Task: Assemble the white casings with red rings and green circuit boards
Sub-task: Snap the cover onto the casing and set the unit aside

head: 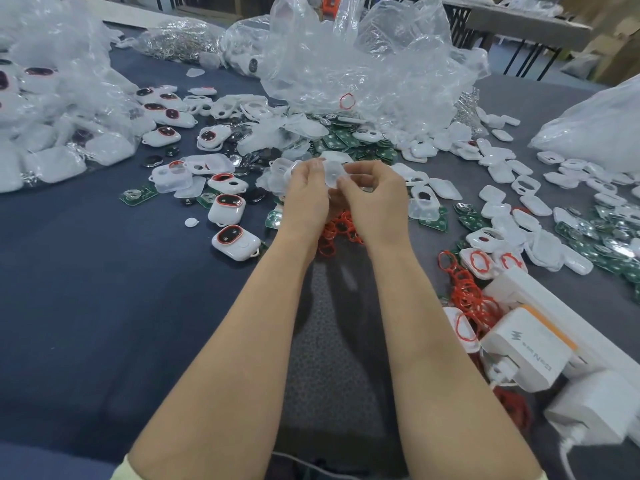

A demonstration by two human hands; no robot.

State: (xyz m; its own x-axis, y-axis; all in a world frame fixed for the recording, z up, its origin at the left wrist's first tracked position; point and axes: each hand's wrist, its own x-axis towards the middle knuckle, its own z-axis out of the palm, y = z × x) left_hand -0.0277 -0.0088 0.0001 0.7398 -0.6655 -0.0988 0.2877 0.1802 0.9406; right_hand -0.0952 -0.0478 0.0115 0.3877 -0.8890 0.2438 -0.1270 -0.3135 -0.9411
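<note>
Head view, centre frame: left hand and right hand both pinch one white casing, fingers curled round it, its underside hidden; red rings lie half-covered beneath the wrists.

This looks like a small assembly workshop or factory floor. A long cloth-covered table is strewn by the dozen with loose white casings, green circuit boards, red rings and finished units, and more stock sits in clear plastic bags heaped along it. A white power strip with chargers lies at the right edge. Behind, blurred, stand what seem to be another bench on black metal legs and cardboard cartons.
</note>
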